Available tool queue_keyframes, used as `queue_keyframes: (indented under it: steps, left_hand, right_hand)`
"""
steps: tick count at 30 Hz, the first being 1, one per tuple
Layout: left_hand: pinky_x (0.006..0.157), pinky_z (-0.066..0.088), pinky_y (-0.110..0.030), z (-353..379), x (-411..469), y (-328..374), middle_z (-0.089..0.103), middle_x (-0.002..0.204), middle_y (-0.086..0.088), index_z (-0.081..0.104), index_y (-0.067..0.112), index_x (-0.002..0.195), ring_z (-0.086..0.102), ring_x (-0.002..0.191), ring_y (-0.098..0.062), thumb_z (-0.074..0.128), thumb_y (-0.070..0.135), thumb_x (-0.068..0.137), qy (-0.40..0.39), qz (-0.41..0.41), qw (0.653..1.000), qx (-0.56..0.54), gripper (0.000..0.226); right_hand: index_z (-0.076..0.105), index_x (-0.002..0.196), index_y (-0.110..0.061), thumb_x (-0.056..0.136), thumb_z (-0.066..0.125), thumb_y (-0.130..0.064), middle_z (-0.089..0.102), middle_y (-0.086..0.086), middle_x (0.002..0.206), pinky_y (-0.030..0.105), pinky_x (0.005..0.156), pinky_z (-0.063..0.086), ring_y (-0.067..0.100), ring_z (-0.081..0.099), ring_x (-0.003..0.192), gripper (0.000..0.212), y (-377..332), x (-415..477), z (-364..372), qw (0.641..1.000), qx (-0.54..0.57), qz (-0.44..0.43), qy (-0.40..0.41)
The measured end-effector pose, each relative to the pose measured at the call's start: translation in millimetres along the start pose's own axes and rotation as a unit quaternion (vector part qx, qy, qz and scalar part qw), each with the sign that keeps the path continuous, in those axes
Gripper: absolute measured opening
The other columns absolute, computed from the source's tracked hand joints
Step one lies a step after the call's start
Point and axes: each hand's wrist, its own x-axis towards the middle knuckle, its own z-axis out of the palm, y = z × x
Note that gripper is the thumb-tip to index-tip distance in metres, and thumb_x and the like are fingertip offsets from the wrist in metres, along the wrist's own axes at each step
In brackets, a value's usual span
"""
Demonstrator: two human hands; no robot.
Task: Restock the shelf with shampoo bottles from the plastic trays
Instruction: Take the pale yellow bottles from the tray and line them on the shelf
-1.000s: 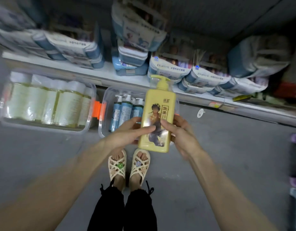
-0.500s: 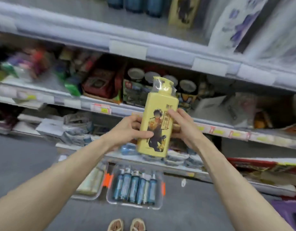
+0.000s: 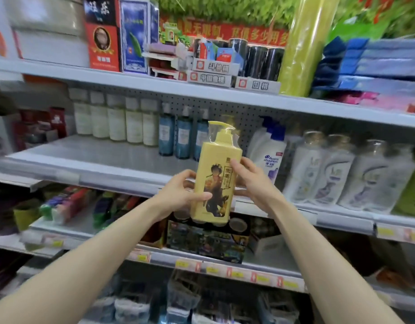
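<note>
A yellow shampoo pump bottle [image 3: 216,174] with a cartoon figure on its label stands upright between both my hands, in front of the middle shelf [image 3: 96,160]. My left hand [image 3: 178,195] grips its lower left side, thumb across the front. My right hand [image 3: 253,183] holds its right side, fingers curled round the edge. Behind it on the shelf stand three blue pump bottles [image 3: 183,136], several pale cream bottles [image 3: 115,120] and a white Head & Shoulders bottle [image 3: 269,155]. The plastic trays are out of view.
Several white and lilac bottles [image 3: 346,174] fill the shelf at the right. The top shelf [image 3: 202,90] carries boxes, chess sets and a green roll [image 3: 302,47]. Lower shelves hold packets, a printed carton [image 3: 206,242] and tissue packs.
My view has swung up from the floor trays to the shelves. Both hands have lifted the yellow bottle to the level of the middle shelf, keeping the same hold.
</note>
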Motion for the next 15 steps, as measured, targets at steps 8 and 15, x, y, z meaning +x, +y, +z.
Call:
queue_keyframes:
  steps: [8, 15]
  left_hand:
    - [0.081, 0.058, -0.041, -6.1, 63.2, 6.2, 0.061, 0.11, -0.001, 0.058, 0.021, 0.109, 0.063, 0.103, -0.021, 0.082, 0.017, 0.072, 0.016, 0.054, 0.998, 0.0, 0.045]
    - [0.077, 0.058, -0.039, 0.6, 122.1, -12.7, 0.061, 0.113, 0.001, 0.057, 0.02, 0.116, 0.059, 0.107, -0.02, 0.081, 0.017, 0.072, 0.04, 0.076, 0.996, 0.006, 0.05]
  right_hand:
    - [0.05, 0.122, -0.032, 0.1, 0.045, -0.031, 0.063, 0.0, 0.123, 0.051, 0.094, 0.05, 0.019, 0.057, 0.116, 0.023, -12.4, 38.7, -9.8, 1.0, 0.014, -0.014, 0.023]
    - [0.053, 0.113, -0.045, 0.101, 0.045, -0.03, 0.062, -0.003, 0.124, 0.05, 0.094, 0.049, 0.019, 0.056, 0.116, 0.021, 1.5, 77.0, -12.6, 0.997, -0.013, -0.043, 0.07]
